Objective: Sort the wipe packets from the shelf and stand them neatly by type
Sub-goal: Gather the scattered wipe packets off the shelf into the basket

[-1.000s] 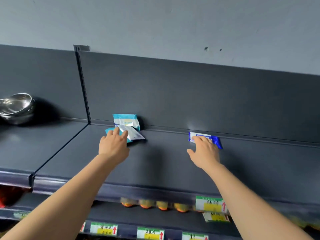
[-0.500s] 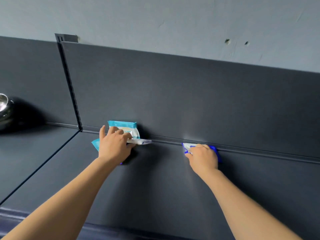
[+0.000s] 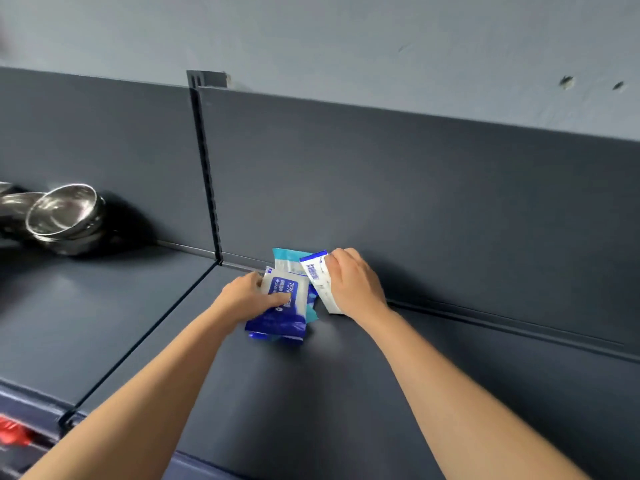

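Note:
My left hand (image 3: 247, 297) grips a blue-and-white alcohol wipe packet (image 3: 282, 311), its printed face up, lifted off the dark shelf (image 3: 311, 393). A teal edge shows under that packet, part of a second packet held with it. Behind them a teal-and-white packet (image 3: 287, 259) stands against the back panel. My right hand (image 3: 353, 282) holds another blue-and-white packet (image 3: 317, 277) upright, its barcode side facing me, close beside the teal one. The two hands are almost touching.
Stacked steel bowls (image 3: 62, 216) sit on the neighbouring shelf section to the left, beyond the vertical slotted upright (image 3: 207, 174). The dark back panel (image 3: 450, 202) runs behind the packets. Something red (image 3: 14, 434) shows below the shelf's front edge.
My right hand has picked its blue packet off the shelf and carried it left to the teal packet. My left hand has lifted its packets and turned the blue face up.

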The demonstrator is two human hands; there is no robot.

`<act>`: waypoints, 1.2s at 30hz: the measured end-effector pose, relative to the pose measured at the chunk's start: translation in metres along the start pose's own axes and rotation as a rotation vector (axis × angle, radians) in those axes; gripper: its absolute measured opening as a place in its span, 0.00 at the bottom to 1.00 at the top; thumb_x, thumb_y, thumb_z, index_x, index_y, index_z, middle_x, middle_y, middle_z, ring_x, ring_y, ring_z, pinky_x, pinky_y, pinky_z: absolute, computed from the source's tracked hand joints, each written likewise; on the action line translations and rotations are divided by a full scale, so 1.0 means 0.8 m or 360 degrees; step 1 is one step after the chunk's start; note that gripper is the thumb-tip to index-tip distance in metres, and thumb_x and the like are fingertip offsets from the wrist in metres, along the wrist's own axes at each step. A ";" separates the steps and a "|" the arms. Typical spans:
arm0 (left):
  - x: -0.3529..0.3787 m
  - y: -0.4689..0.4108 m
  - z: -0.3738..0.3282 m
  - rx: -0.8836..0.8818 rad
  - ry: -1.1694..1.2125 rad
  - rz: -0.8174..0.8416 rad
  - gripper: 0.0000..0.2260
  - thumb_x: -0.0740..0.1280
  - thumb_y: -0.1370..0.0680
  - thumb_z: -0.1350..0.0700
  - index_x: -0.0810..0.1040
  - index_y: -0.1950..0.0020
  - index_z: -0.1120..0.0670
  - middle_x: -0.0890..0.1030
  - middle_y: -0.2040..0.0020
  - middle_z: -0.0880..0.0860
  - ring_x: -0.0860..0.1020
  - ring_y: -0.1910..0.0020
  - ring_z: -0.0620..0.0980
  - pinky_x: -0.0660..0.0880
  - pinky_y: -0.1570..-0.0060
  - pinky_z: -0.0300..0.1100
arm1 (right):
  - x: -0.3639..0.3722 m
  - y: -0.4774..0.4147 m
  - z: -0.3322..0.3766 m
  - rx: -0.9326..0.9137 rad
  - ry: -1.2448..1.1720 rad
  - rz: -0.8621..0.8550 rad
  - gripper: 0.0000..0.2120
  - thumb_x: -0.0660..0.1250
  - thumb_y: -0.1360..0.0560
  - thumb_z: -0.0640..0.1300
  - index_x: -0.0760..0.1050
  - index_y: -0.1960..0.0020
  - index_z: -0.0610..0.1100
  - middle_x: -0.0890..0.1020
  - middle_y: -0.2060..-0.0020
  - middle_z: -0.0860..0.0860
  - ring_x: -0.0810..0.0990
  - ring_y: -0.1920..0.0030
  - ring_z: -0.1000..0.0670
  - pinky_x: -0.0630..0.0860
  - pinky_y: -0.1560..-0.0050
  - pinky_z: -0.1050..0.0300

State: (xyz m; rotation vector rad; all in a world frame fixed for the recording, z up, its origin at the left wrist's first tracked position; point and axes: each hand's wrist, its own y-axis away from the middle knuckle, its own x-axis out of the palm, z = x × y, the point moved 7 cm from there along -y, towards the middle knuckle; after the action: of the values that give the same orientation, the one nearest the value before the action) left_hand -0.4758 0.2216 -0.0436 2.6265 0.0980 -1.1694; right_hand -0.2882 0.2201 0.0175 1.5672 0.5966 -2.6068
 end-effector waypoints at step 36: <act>0.129 0.185 -0.179 0.0629 0.1391 0.0579 0.19 0.75 0.31 0.66 0.71 0.46 0.53 0.82 0.50 0.51 0.83 0.53 0.52 0.81 0.53 0.56 | -0.172 0.284 -0.077 0.0681 -0.0422 -0.1666 0.07 0.66 0.23 0.43 0.79 0.57 0.44 0.81 0.64 0.55 0.79 0.62 0.55 0.72 0.67 0.64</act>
State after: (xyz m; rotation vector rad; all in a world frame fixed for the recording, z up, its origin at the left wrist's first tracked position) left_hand -0.2782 0.1123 0.0031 3.1036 -0.4684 0.1377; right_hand -0.1168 0.0092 0.0409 1.0645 1.1201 -3.8348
